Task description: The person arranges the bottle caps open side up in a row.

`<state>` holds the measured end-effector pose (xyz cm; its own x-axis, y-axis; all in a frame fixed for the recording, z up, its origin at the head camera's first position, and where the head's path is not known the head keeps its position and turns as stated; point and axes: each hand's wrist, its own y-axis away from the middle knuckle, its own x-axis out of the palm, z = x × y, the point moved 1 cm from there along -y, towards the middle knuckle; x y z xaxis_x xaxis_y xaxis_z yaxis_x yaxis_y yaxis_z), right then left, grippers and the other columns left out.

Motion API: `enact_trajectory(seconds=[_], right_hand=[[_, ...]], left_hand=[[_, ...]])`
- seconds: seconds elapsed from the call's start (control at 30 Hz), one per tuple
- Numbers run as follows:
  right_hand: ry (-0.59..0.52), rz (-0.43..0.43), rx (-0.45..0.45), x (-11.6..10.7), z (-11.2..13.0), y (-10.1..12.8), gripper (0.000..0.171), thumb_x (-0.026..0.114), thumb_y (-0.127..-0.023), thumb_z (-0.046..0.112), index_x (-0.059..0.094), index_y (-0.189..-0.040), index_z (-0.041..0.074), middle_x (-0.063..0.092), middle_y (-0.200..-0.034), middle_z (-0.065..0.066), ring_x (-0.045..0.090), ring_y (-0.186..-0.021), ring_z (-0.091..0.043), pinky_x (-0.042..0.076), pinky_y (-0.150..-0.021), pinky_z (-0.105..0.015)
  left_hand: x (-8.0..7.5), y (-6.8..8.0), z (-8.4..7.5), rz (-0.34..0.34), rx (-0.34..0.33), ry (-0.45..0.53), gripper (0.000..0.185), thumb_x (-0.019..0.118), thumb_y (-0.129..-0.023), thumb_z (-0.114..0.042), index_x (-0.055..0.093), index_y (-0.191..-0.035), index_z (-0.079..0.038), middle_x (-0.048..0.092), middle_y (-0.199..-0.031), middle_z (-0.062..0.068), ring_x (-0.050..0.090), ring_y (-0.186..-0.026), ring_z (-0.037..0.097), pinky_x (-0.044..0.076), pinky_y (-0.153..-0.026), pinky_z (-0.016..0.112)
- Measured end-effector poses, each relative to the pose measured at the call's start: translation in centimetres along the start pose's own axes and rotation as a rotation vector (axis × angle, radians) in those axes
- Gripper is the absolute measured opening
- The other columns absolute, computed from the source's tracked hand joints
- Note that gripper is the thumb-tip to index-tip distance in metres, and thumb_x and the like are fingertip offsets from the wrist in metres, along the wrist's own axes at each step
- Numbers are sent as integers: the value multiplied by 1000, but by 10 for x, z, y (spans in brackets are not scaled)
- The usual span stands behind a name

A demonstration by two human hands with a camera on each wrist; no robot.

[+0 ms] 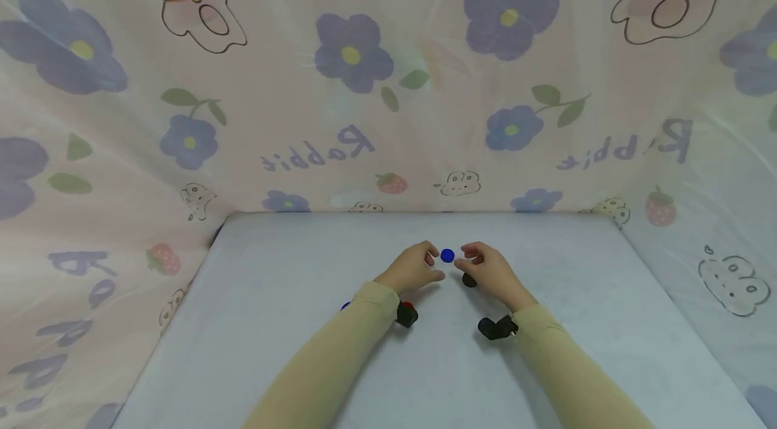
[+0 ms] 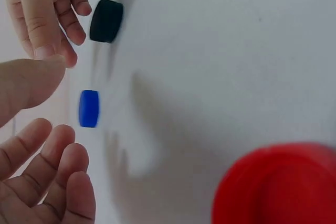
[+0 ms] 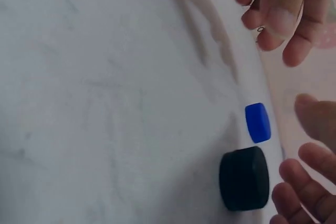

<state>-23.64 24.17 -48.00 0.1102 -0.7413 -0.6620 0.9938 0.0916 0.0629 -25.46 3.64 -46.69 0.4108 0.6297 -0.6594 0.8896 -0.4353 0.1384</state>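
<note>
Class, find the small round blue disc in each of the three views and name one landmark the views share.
Head view: small round blue disc on the white table, between both hands.
Left wrist view: left of centre, seen edge-on.
Right wrist view: right of centre.
Shared landmark: the black round cap beside it.

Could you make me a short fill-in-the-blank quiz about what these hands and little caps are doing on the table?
1. The small disc lying between the left hand and the right hand is coloured ____.
2. Neither hand holds the disc; it rests on the ____ table.
3. The cap beside the disc, close to the right hand's fingers, is coloured ____.
4. The big blurred cap close to the left wrist camera is coloured ____.

Missing words: blue; white; black; red
</note>
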Motion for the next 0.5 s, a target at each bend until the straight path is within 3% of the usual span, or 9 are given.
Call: enact_trajectory(seconds=[0.23, 0.5], right_hand=[[-13, 20, 10, 8, -12, -14, 54, 66, -93, 35, 52, -133, 3, 60, -118, -13, 57, -106, -28, 48, -86, -44], [20, 27, 4, 14, -13, -20, 52, 66, -93, 29, 52, -134, -1, 60, -120, -18, 57, -106, -30, 47, -86, -44]], left_hand=[[10, -18, 9, 5, -58, -14, 54, 77, -84, -29, 53, -129, -9, 59, -100, 0, 56, -88, 13, 47, -84, 34], [17, -29, 17, 22, -70, 5, 58, 77, -83, -30, 54, -131, -7, 58, -94, -2, 55, -85, 13, 47, -82, 33]])
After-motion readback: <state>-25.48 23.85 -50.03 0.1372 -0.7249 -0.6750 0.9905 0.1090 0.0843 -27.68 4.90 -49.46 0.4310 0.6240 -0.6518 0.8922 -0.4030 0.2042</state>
